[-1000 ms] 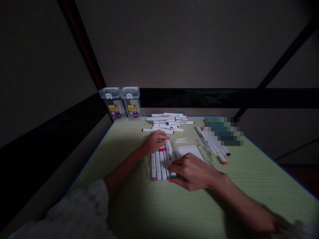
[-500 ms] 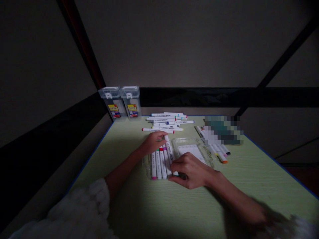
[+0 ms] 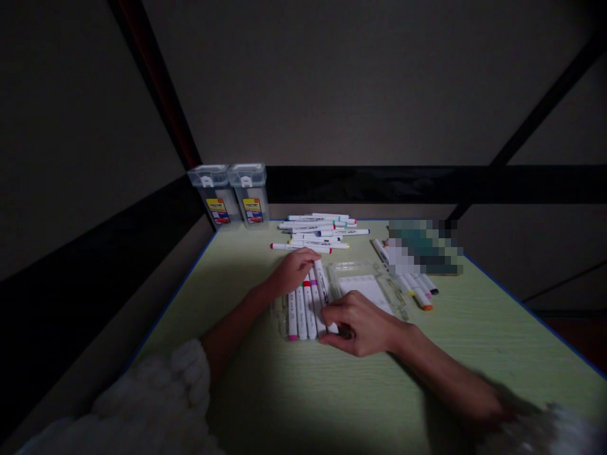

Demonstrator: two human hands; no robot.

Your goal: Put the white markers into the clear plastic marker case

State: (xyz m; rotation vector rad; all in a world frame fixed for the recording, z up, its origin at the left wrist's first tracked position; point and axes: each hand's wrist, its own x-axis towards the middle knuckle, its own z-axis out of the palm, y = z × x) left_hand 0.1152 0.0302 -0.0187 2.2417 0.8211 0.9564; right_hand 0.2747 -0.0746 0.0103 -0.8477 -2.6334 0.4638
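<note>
Dim light, edges nearly black. Left sleeve (image 3: pixel 161 401), pale and fluffy, runs off the bottom; right sleeve (image 3: pixel 545 430) is cut at the lower right corner. Coarse pixel blocks cover most of a greenish flat object (image 3: pixel 424 249).

Left hand (image 3: pixel 291 270) hides the far tips of some markers; its fingers bunch at the far end of one white marker (image 3: pixel 322 284), grip or mere touch cannot be told. Right hand (image 3: pixel 365 322) covers the near end, thumb and forefinger curled, narrow gap; whether they pinch cannot be told.

That marker: slim, dark print along the barrel, slightly slanted, right of a row of markers (image 3: pixel 302 313) in the left half of an open clear case (image 3: pixel 353 265). Row shows pink, green, red and purple accents.

Writing: barrel print too small to read. Two upright lidded boxes (image 3: pixel 249 189) carry yellow-and-blue labels (image 3: pixel 251 210); one word looks like "marker".
</note>
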